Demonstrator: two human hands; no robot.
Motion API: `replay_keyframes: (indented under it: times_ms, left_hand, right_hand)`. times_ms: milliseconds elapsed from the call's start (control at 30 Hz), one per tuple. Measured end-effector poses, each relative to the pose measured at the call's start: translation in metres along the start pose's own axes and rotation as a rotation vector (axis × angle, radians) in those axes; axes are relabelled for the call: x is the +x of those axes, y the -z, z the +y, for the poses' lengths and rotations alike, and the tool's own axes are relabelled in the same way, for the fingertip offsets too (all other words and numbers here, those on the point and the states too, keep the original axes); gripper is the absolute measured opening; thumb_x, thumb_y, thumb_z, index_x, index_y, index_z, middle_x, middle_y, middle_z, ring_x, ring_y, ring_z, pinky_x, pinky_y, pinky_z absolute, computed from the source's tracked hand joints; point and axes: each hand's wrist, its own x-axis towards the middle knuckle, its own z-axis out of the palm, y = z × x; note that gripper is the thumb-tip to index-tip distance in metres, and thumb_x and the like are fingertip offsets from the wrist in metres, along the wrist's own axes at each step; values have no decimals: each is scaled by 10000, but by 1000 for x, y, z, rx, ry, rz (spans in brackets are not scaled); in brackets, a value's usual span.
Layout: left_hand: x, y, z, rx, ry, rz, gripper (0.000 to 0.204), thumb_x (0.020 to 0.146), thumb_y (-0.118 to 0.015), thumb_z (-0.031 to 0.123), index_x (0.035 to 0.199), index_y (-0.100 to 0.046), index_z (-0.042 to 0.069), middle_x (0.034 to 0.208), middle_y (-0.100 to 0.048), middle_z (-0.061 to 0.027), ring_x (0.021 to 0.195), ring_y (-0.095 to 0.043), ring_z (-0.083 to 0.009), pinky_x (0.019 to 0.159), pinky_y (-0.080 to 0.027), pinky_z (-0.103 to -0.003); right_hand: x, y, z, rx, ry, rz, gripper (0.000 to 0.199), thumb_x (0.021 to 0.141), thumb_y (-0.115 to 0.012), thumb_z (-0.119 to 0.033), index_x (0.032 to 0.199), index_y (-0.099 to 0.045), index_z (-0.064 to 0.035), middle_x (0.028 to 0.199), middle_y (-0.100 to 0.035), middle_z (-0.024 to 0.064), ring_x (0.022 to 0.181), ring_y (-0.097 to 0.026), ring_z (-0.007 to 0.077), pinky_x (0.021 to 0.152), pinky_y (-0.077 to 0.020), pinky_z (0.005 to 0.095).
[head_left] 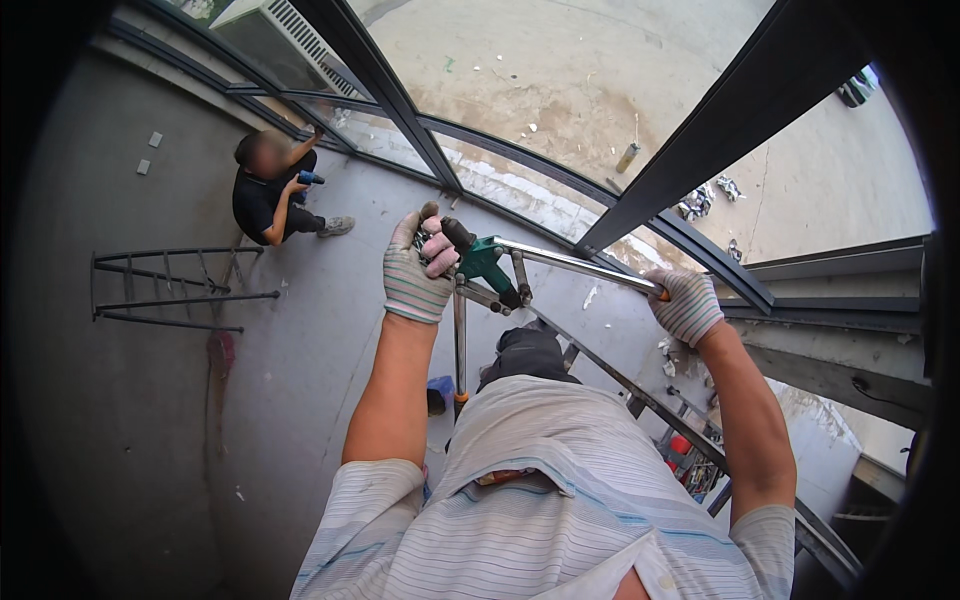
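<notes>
A two-handled lever riveter with a green body is spread wide in front of my chest. My left hand, in a striped knit glove with pink fingertips, is closed at the tool's dark nose end. Small shiny bits show between its fingers and palm, too small to name surely. My right hand, gloved alike, is wrapped around the orange-banded end of one long silver handle, stretched out to the right. The other handle points down toward my body beside my left forearm.
A dark ladder runs below me to the right. Dark window frames rise ahead. At left, a person with a blue tool stands by the window, near another ladder. A blue container and red item lie below.
</notes>
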Motion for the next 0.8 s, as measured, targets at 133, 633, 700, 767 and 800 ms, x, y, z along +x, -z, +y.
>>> replay_keyframes:
  times_ms: [133, 633, 700, 767, 800]
  left_hand:
    - [1, -5, -3, -2, -20, 15, 332, 1095, -474, 305, 1194, -659, 48, 854, -645, -37, 534, -448, -59, 361, -334, -198]
    - [4, 0, -1, 354, -91, 7, 375, 1129, -398, 360, 1227, -642, 93, 660, -469, 82, 432, -300, -30, 349, -245, -187]
    - [3, -6, 1, 354, -65, 48, 355, 1122, -413, 343, 1169, -656, 89, 657, -467, 79, 427, -303, -33, 348, -247, -195]
    - [2, -13, 2, 355, -52, 87, 337, 1110, -435, 333, 1115, -668, 89, 652, -465, 74, 424, -306, -36, 347, -250, -203]
    - [3, -14, 3, 356, -52, 106, 329, 1102, -448, 331, 1090, -674, 92, 649, -465, 71, 422, -309, -38, 346, -253, -207]
  right_hand:
    - [0, 3, -4, -5, -10, -17, 265, 830, -680, -131, 1080, -766, -116, 811, -725, 170, 756, -725, 336, 731, -590, 383]
    - [1, 2, -3, -41, 5, -33, 258, 830, -684, -140, 1076, -760, -123, 783, -718, 155, 740, -723, 323, 734, -587, 384]
    - [1, 1, -2, -35, 15, -27, 259, 832, -683, -141, 1079, -760, -120, 789, -719, 158, 746, -724, 325, 737, -588, 385]
    - [1, 2, -3, -33, 24, -19, 260, 835, -682, -143, 1082, -759, -117, 797, -721, 160, 754, -725, 326, 741, -588, 386]
    - [1, 2, -2, -34, 15, -25, 262, 835, -681, -142, 1084, -759, -116, 801, -722, 162, 758, -725, 327, 742, -588, 386]
